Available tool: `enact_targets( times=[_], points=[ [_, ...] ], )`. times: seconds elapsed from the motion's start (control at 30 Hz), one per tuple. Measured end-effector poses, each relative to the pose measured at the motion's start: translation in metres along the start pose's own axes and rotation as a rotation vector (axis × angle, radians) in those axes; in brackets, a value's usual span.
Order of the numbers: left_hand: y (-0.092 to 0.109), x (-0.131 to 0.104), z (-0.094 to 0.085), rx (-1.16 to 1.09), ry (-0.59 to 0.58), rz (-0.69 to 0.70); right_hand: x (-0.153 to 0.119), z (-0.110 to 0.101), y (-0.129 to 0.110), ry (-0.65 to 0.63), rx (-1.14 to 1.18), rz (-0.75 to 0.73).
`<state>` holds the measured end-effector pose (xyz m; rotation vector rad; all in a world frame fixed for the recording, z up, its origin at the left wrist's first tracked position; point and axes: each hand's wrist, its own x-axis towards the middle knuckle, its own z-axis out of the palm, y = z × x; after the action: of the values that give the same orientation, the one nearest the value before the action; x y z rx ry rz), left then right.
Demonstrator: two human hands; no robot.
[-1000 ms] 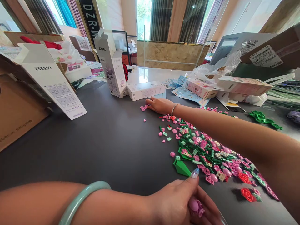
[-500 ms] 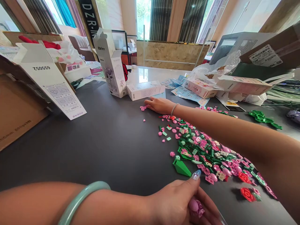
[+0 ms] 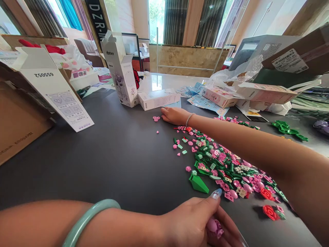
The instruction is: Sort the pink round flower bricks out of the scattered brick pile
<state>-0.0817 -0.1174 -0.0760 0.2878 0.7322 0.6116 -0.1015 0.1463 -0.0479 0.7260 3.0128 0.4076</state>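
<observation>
My left hand (image 3: 197,221), with a pale green bangle on its wrist, is cupped near the front edge around a few pink building-brick pieces (image 3: 215,227). A green wedge-shaped piece (image 3: 199,184) lies just beyond its thumb. Farther off, my right hand (image 3: 176,116) rests low on the dark tabletop (image 3: 115,161) with its fingers curled down; anything under them is hidden. A small cluster of pink pieces (image 3: 156,118) sits just left of those fingertips. Beneath the right forearm spreads a pile of pink, green and cream bricks (image 3: 226,168). Red rose pieces (image 3: 270,212) lie at its near right.
A tall white box (image 3: 122,75) stands at the back, beside a flat white box (image 3: 159,98). An opened carton (image 3: 23,120) fills the left side. Blue printed sheets (image 3: 208,104), pink boxes (image 3: 218,96) and plastic wrapping crowd the back right. Green leaf pieces (image 3: 289,130) lie at right.
My right hand has shifted slightly right, leaving a small gap between its fingertips and the pink cluster. My left hand keeps its hold on the pink pieces.
</observation>
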Motion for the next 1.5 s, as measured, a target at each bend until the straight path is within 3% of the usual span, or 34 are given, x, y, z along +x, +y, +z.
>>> enact_targets(
  times=[0.23, 0.67, 1.17, 1.5],
  points=[
    [-0.002, 0.000, 0.000, -0.006, -0.068, 0.001, -0.001, -0.001, -0.002, -0.007, -0.035, 0.005],
    [-0.004, 0.001, -0.003, 0.020, -0.084, 0.025, -0.002, -0.001, -0.007, -0.020, -0.080, 0.026],
    [0.001, -0.003, 0.001, 0.000, -0.064, -0.009, 0.006, 0.001, -0.015, -0.052, -0.178, 0.031],
    [0.004, -0.005, 0.005, 0.027, 0.043, -0.079, 0.013, 0.008, -0.010, -0.026, -0.122, 0.036]
  ],
)
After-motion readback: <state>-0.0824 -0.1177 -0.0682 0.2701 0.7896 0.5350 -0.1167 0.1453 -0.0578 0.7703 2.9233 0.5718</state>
